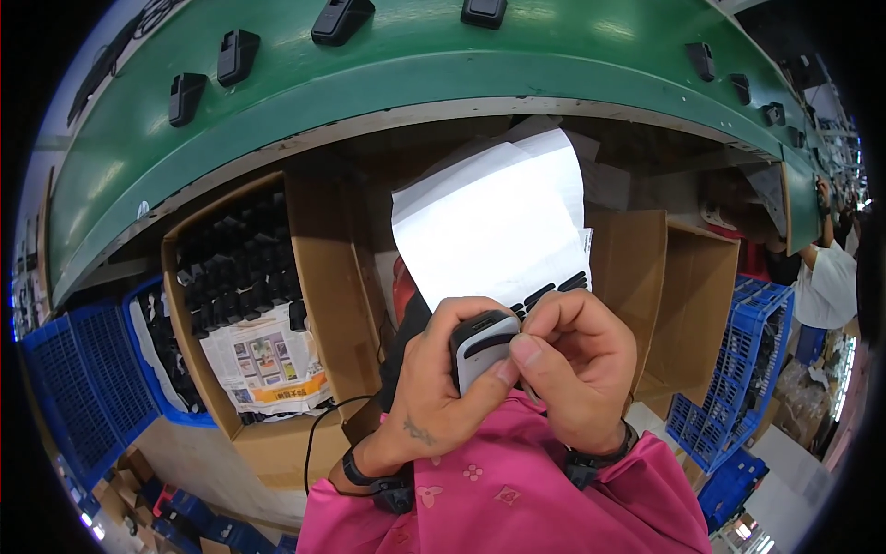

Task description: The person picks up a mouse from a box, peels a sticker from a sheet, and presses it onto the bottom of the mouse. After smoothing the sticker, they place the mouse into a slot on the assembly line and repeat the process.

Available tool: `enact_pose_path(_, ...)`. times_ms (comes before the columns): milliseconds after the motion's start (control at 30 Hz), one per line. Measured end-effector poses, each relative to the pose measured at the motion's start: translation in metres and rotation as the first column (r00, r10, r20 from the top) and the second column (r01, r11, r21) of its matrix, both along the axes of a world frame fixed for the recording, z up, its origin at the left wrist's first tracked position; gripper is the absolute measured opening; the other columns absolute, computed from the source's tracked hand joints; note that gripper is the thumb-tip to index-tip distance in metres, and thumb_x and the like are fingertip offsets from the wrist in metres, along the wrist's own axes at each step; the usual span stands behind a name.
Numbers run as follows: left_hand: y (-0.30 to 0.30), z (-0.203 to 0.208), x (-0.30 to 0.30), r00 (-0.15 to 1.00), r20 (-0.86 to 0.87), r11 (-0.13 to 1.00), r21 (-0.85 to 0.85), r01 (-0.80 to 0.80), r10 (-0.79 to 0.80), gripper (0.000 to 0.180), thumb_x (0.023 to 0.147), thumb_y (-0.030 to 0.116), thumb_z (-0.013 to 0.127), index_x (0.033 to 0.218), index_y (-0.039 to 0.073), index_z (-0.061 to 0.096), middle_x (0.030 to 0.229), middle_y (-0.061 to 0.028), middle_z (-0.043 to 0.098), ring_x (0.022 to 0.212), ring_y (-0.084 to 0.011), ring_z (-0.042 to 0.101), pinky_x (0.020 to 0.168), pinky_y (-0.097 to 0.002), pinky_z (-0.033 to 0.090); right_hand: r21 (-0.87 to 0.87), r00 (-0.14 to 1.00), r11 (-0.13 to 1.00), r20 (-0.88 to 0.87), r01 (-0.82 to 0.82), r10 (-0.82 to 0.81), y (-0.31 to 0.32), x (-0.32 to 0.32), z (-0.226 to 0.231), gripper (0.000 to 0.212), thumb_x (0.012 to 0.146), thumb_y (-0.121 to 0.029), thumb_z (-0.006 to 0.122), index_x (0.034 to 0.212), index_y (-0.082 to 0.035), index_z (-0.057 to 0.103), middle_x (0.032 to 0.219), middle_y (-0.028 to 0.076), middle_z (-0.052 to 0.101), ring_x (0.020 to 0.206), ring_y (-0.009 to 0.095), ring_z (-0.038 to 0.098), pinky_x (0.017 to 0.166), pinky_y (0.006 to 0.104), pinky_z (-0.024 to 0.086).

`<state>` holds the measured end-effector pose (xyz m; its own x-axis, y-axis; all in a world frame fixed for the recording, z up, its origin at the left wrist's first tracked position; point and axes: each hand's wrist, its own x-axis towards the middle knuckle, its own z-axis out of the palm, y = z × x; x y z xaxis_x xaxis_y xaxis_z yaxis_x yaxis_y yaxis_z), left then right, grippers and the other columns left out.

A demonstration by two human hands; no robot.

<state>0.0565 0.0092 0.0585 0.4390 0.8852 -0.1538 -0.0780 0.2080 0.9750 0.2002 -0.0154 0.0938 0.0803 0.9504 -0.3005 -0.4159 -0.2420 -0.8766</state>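
Note:
My left hand (426, 388) is wrapped round a small grey and black plastic device (485, 358), held above my lap. A dark curved strip crosses the device's grey face, and a slot shows in its black end. Close against the device's upper right edge, my right hand (583, 371) has thumb and forefinger pinched together; whatever they hold, if anything, is too small to make out. Beyond both hands lies a white sheet (489, 212), slightly curled, with several black elongated pieces (540, 295) along its near edge. My fingers hide part of those pieces.
A green workbench (544, 74) spans the far side, with black devices (342, 20) spaced along it. At left stands a cardboard box (337, 277) of black parts and newspaper, beside a blue crate (92, 388). Another open carton (688, 314) and blue crate (729, 369) are at right.

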Motion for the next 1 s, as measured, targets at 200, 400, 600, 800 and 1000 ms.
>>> enact_pose_path(200,0.0,0.001,0.002,1.0,-0.002,1.0,-0.012,-0.012,0.012,0.035,0.081,0.008,0.064,0.111,-0.001,0.048,0.088,-0.0109,0.063,0.078,-0.0158,0.061,0.07,-0.0279,0.048,0.0,0.999,1.0,0.031,0.015,-0.015,0.001,-0.001,-0.001,0.01,0.087,0.003,0.059,0.094,0.004,0.053,0.084,0.003,0.059,0.073,0.003,0.054,0.065,0.0173,0.046)
enact_pose_path(400,-0.001,0.002,0.003,0.999,-0.026,1.0,0.013,-0.02,0.02,0.034,0.081,0.008,0.064,0.109,-0.001,0.049,0.089,-0.0113,0.062,0.078,-0.0154,0.06,0.07,-0.0284,0.048,-0.013,0.999,1.0,0.028,0.028,-0.028,0.002,0.0,-0.003,0.009,0.087,0.002,0.059,0.092,0.004,0.052,0.082,0.004,0.059,0.072,0.003,0.055,0.063,0.017,0.046)
enact_pose_path(600,0.001,-0.002,0.002,0.998,0.067,0.99,-0.143,0.015,-0.005,0.032,0.083,0.008,0.06,0.111,0.0,0.048,0.092,-0.0083,0.06,0.082,-0.0129,0.057,0.074,-0.027,0.047,0.024,0.992,0.999,0.121,-0.037,0.034,0.005,0.01,-0.016,0.009,0.086,0.002,0.06,0.086,0.003,0.051,0.077,0.005,0.058,0.067,0.004,0.055,0.058,0.0176,0.045)
enact_pose_path(800,0.0,-0.014,-0.005,0.956,0.287,0.931,-0.362,0.046,0.064,0.031,0.084,0.009,0.057,0.112,0.001,0.048,0.094,-0.0057,0.058,0.087,-0.0103,0.055,0.079,-0.0261,0.045,0.001,0.997,0.999,-0.067,0.05,-0.049,0.005,0.006,-0.019,0.011,0.086,0.003,0.06,0.081,0.001,0.05,0.073,0.007,0.057,0.057,0.008,0.056,0.05,0.0214,0.047)
enact_pose_path(1000,0.012,-0.052,-0.04,0.93,0.301,0.947,-0.301,-0.116,0.21,0.04,0.095,0.038,0.041,0.113,0.003,0.049,0.096,-0.0063,0.057,0.086,-0.0127,0.056,0.074,-0.0264,0.046,0.104,0.948,0.97,0.211,0.222,-0.239,0.002,0.005,-0.025,0.018,0.086,-0.005,0.054,0.074,-0.006,0.041,0.065,0.001,0.04,0.044,0.006,0.034,0.037,0.0201,0.034)
